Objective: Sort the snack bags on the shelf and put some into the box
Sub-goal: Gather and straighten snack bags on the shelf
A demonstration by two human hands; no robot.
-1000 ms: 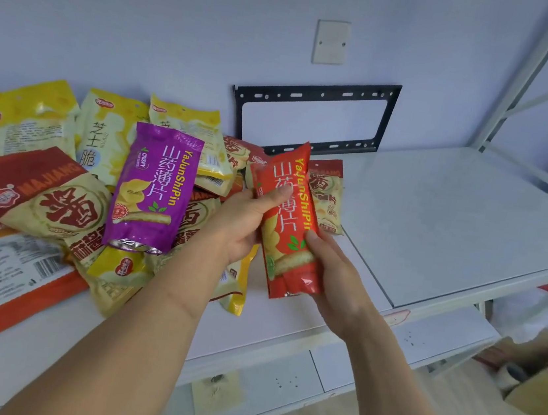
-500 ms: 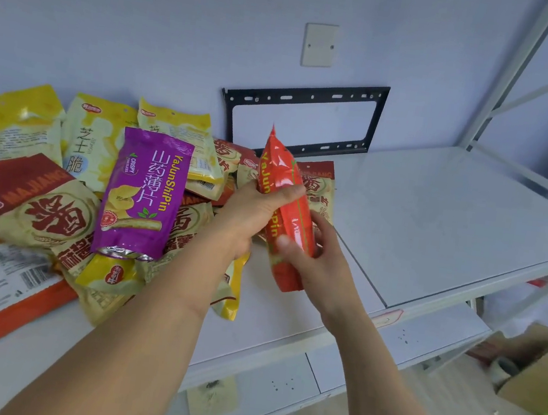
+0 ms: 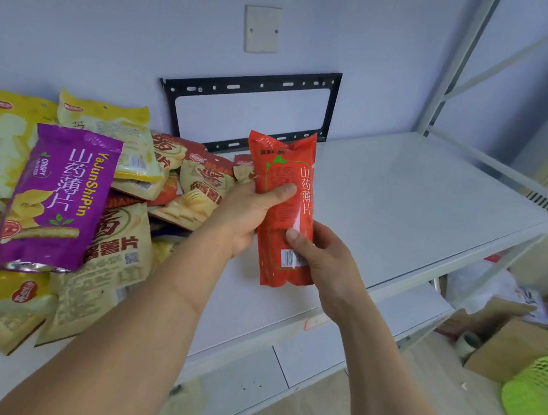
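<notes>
Both hands grip a red snack bag point(image 3: 283, 208) upright above the white shelf point(image 3: 404, 202) — left hand point(image 3: 247, 214) clamped on its middle, right hand point(image 3: 321, 258) on its lower edge. A purple bag point(image 3: 60, 195) tops the pile left of them — bare shelf lies to the right.

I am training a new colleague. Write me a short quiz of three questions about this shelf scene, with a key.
1. True or false: both hands hold the red foil snack bag.
2. Which bag lies on top of the pile: A purple foil bag, B green bag, C blue bag?
3. Fill in: the right part of the white metal shelf is ____.

Key: 1 true: left hand and right hand both grip it. 2 A. 3 bare.
</notes>
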